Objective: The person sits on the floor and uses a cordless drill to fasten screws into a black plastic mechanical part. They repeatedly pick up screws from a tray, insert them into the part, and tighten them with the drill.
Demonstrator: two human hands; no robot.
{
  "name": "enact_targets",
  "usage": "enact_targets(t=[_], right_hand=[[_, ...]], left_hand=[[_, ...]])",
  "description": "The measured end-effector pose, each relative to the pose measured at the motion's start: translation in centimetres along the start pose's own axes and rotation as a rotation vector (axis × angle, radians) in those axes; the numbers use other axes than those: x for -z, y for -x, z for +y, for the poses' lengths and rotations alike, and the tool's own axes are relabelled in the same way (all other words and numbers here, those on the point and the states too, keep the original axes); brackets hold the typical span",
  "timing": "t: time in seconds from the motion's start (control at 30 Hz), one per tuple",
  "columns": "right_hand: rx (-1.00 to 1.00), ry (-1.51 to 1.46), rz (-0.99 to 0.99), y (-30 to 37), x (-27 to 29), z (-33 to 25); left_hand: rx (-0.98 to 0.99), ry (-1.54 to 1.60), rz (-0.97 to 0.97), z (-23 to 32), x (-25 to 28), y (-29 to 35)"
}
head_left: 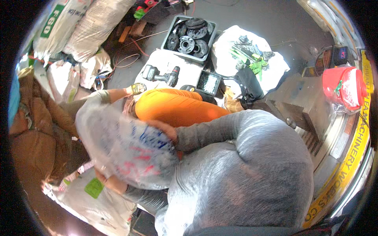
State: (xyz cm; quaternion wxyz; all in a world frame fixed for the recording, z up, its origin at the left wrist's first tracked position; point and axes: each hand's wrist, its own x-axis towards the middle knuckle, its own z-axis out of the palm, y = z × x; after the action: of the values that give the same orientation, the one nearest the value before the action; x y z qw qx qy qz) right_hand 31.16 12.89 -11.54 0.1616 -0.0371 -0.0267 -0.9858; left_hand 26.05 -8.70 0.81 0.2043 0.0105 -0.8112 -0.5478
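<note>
the person holds a filled translucent plastic bag [130, 145], with blue and red print, in front of the grey shirt [236, 185], between both hands. the right hand [163, 129] is at its upper right edge, the fingers lying bent against the film; the left hand [113, 184] supports the lower left edge, fingers curled there. how tightly they press, i cannot tell, because the fingers are partly hidden and blurred.

around the bag the room is narrow. above, the leg in orange trousers [181, 104] runs just beside its upper edge; to the left, brown fabric [29, 153] is near; below, a white sack [75, 196] with a green patch lies partly behind its lower edge. beyond the leg are the cordless drill [171, 76], a small black tray [205, 93] and a grey bin [183, 57] of black parts. bare grey floor [240, 15] extends past the bin.
</note>
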Motion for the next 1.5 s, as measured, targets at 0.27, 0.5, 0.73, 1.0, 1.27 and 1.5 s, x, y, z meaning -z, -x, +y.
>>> enact_targets(t=[0.27,0.5,0.73,1.0,1.27,1.5], right_hand=[[0.201,-0.141,-0.106,4.6,-0.7,-4.5],[0.348,0.046,-0.018,4.6,0.6,-4.2],[0.194,-0.076,0.184,4.3,0.9,-4.4],[0.27,0.194,0.223,3.9,0.3,-4.4],[0.203,-0.021,0.344,3.5,6.3,-3.7],[0.489,0.048,0.519,2.7,7.8,-1.8]], left_hand=[[-0.348,-0.08,-0.577,8.2,-6.4,9.0],[-0.557,-0.522,-0.396,5.4,-8.4,12.3],[-0.361,0.201,-0.289,7.8,-7.7,12.8],[-0.127,0.577,-0.221,11.5,-7.8,10.5],[-0.071,0.129,-0.471,12.6,-4.4,7.6],[0.015,0.132,-0.669,10.6,-3.4,6.9]])
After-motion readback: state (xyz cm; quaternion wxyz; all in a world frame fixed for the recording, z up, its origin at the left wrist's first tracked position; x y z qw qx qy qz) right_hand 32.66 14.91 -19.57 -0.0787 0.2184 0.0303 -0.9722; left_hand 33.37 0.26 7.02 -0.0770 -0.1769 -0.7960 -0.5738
